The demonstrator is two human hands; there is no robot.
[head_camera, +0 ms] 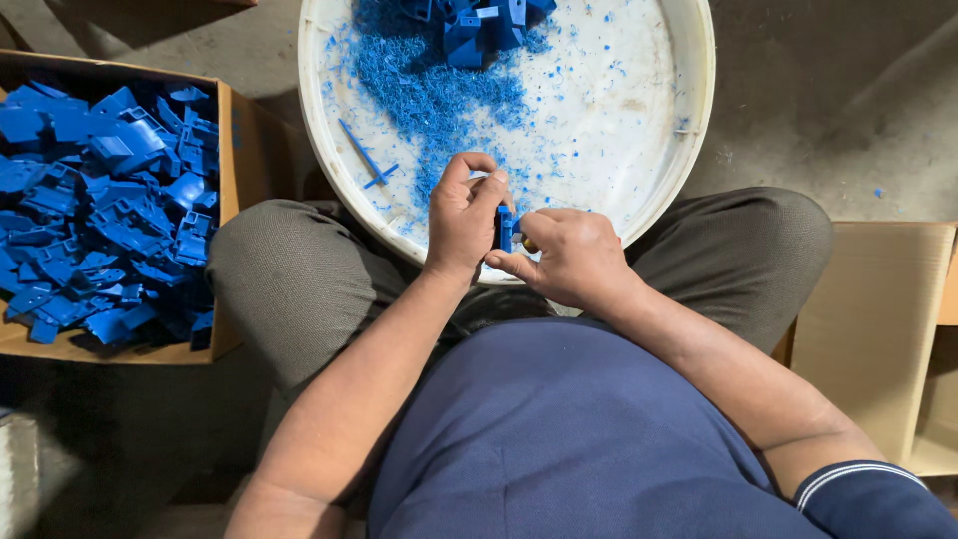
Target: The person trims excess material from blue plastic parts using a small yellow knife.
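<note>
The person sat cross-legged on the floor with a wide white basin (689, 90) resting against the knees. Both hands met over its near rim. The left hand (461, 215) was clenched round a small blue plastic part (505, 228), thumb on top; the right hand (571, 258) pinched the same piece from the other side, its fingers (509, 263) curled under it. Whether that hand also held a blade I could not tell, since the part was mostly hidden between the two hands.

To my eye the piece was being trimmed or cleaned of its rough edges. Doing that well seemed to call for keeping it low over the basin so the scrapings fell inside, gripping it firmly with the left while the right worked in short strokes away from the fingertips.

Blue shavings (429, 95) lay thick across the basin floor, with a thin blue strip (361, 152) among them and a small heap of blue parts (479, 25) at the far side. A cardboard box (228, 140) full of more blue parts (100, 210) stood by the left knee, and a cardboard carton (878, 329) sat beside the right knee. Nothing blocked the hands; the knees pressed close on either side, leaving little elbow room.
</note>
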